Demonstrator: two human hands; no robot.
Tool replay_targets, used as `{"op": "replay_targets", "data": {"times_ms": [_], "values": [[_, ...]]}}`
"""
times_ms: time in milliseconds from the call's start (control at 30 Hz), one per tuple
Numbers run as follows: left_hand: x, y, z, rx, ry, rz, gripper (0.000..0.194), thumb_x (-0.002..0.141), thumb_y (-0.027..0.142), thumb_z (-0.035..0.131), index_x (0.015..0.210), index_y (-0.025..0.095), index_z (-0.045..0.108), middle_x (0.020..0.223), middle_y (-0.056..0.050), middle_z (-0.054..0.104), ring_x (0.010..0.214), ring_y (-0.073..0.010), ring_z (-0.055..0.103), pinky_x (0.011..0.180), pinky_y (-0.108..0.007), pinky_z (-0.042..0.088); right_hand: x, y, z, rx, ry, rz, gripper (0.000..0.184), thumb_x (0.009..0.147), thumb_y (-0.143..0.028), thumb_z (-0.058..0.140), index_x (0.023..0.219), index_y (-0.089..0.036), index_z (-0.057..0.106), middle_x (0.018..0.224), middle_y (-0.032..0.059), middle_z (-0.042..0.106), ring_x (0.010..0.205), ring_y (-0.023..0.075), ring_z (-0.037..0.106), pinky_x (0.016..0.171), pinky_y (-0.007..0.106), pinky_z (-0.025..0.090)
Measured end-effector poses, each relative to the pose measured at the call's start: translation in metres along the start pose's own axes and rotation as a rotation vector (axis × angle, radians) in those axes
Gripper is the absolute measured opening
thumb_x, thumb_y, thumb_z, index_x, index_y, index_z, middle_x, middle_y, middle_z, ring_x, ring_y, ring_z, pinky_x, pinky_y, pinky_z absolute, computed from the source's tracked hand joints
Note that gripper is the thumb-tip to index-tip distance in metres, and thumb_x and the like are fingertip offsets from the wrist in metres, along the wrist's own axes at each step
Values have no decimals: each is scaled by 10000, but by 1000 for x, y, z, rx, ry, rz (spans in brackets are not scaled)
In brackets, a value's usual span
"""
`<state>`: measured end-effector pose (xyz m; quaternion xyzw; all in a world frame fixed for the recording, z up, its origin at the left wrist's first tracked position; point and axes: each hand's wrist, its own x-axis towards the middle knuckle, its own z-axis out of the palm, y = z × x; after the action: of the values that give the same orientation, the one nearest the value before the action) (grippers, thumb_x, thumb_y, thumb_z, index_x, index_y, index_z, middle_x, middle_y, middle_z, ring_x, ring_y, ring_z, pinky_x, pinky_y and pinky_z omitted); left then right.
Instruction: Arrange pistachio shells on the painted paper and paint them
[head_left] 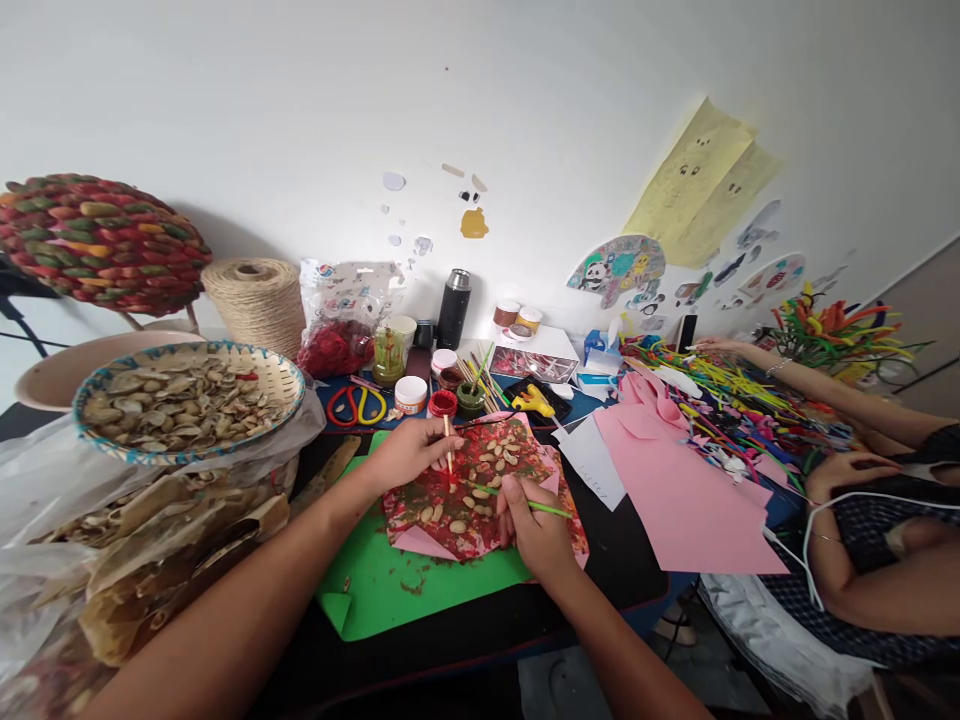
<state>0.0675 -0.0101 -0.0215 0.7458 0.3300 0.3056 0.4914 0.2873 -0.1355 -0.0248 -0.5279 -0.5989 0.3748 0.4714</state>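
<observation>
My left hand [411, 455] pinches a slim wooden-handled paintbrush [449, 438], held upright, its red lower end just above a paint-smeared pink sheet [420, 535]. Between the fingers of my right hand [536, 530] is a green-handled paintbrush [551, 508], slanting left toward the peanuts. Its tip lies close to a peanut; whether they touch I cannot tell. Several peanut shells [457, 526] are scattered over the sheet, which rests on a green sheet [360, 605]. Behind my left hand stand an open jar of red paint [442, 403] and a jar of dark green paint [471, 398].
At left sit a basket of peanut shells [292, 385] and a twine spool [259, 305]. Scissors [356, 407], a black flask [454, 312] and a yellow glue gun [534, 400] line the back. Pink paper [675, 480] lies right, near another person's arms [847, 395] and colourful pipe cleaners [720, 375].
</observation>
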Motion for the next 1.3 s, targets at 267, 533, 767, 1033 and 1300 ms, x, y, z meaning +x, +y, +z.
{"op": "replay_targets", "data": {"times_ms": [267, 533, 767, 1033, 1300], "values": [[0, -2, -1, 21, 8, -13, 435, 952, 626, 626, 822, 211, 610, 682, -2, 691, 639, -194, 681, 636, -283, 529, -2, -2, -3, 21, -4, 20, 620, 1051, -734, 482, 687, -239, 564, 440, -53, 478, 388, 133, 507, 427, 239, 379], [0, -2, 0, 35, 2, -2, 455, 958, 646, 603, 822, 212, 600, 698, -2, 688, 642, -186, 676, 638, -279, 532, -5, -5, 0, -68, -53, -9, 633, 1074, -724, 433, 685, -240, 557, 456, -42, 512, 409, 135, 504, 477, 256, 404], [1, -8, 0, 21, -8, -16, 505, 942, 706, 599, 836, 213, 597, 710, -7, 684, 665, -199, 691, 645, -290, 543, -2, -8, 3, -38, -9, -6, 626, 1062, -738, 442, 704, -243, 578, 450, -45, 492, 413, 151, 523, 469, 264, 408], [2, -9, 0, 21, 1, 2, 494, 950, 690, 601, 836, 210, 615, 707, -10, 689, 658, -202, 694, 649, -293, 554, -3, -13, 4, -80, -53, -6, 648, 1058, -751, 432, 669, -247, 560, 441, -41, 488, 405, 146, 500, 463, 266, 389], [2, -11, -1, 14, 5, 12, 485, 957, 676, 607, 835, 208, 616, 716, -9, 694, 653, -194, 688, 651, -289, 556, 1, -12, 8, -114, -65, -35, 639, 1066, -736, 431, 679, -244, 561, 474, -33, 502, 432, 156, 519, 481, 273, 414]]}}
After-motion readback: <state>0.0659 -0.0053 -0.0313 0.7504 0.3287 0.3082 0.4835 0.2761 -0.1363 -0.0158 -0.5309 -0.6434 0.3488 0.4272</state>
